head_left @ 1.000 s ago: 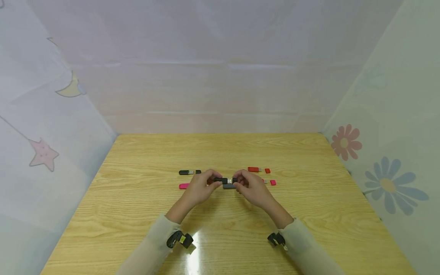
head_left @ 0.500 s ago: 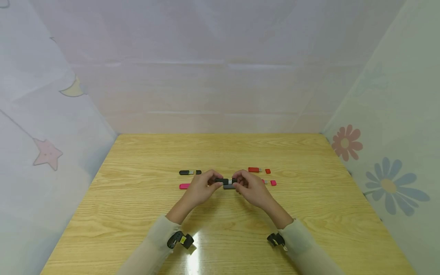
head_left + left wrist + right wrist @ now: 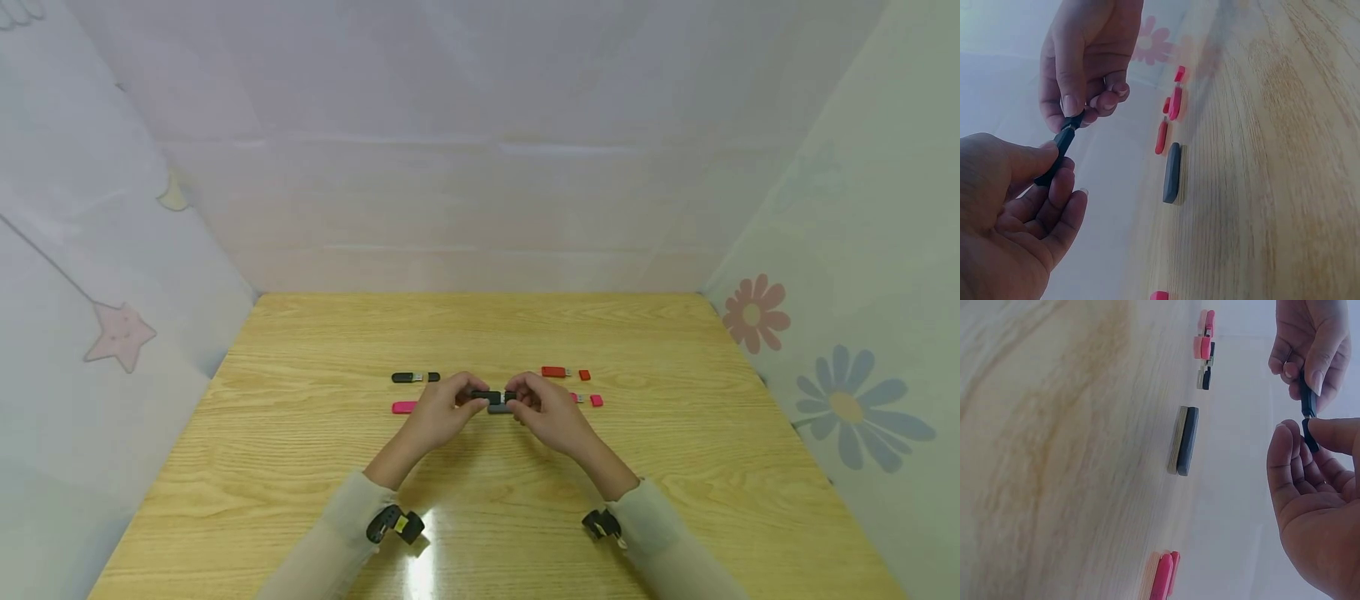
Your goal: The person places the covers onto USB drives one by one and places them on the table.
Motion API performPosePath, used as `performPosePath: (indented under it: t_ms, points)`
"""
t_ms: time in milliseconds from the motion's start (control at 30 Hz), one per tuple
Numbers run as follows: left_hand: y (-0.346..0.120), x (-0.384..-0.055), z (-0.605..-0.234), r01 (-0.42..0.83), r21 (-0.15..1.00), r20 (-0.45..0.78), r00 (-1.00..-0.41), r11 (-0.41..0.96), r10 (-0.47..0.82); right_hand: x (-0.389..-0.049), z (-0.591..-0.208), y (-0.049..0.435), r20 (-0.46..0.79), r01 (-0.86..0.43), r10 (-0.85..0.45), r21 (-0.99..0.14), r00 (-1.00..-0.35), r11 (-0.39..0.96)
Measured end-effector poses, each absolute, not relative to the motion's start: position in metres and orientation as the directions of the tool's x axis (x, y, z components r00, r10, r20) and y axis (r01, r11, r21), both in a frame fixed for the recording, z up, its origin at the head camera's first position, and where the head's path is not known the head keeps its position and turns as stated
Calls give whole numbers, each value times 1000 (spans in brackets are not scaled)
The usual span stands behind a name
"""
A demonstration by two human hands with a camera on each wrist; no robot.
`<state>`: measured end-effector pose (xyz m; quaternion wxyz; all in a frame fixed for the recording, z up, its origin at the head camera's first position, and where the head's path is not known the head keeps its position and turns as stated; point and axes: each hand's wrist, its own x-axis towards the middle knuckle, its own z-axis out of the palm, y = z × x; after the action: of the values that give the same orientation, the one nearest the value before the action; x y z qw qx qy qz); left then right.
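Observation:
My left hand (image 3: 442, 411) pinches the body of a black USB stick (image 3: 1057, 153) between thumb and fingers. My right hand (image 3: 551, 410) pinches its black cap (image 3: 1310, 437) by the sides. Both are held in the air above the table, end to end. The cap covers most of the connector, and just a sliver of metal shows between the two. Below them on the table lies a dark grey USB stick (image 3: 1189, 442), partly hidden by the right fingers in the head view.
On the wooden table (image 3: 480, 508), a black USB stick (image 3: 402, 377) and a pink one (image 3: 403, 407) lie left. A red stick (image 3: 553, 372) with its red cap (image 3: 584, 375) and a pink cap (image 3: 596, 401) lie right. Patterned cloth walls (image 3: 480, 208) surround the table.
The black stick and its cap have come closer together, and the stretch of bare metal connector between them has shrunk. Both hands keep their grip.

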<state>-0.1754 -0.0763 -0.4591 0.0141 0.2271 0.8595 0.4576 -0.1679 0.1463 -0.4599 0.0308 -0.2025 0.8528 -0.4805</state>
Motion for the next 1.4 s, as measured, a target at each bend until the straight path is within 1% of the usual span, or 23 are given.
performPosePath:
  t_ms: [1100, 1400]
  points:
    - [-75, -176, -457, 388, 782, 182, -891, 488, 416, -172, -460, 144, 169, -358, -412, -824, -895, 440]
    - [-74, -177, -457, 383, 780, 174, -892, 496, 416, -170, -458, 144, 153, -337, -406, -836, -901, 432]
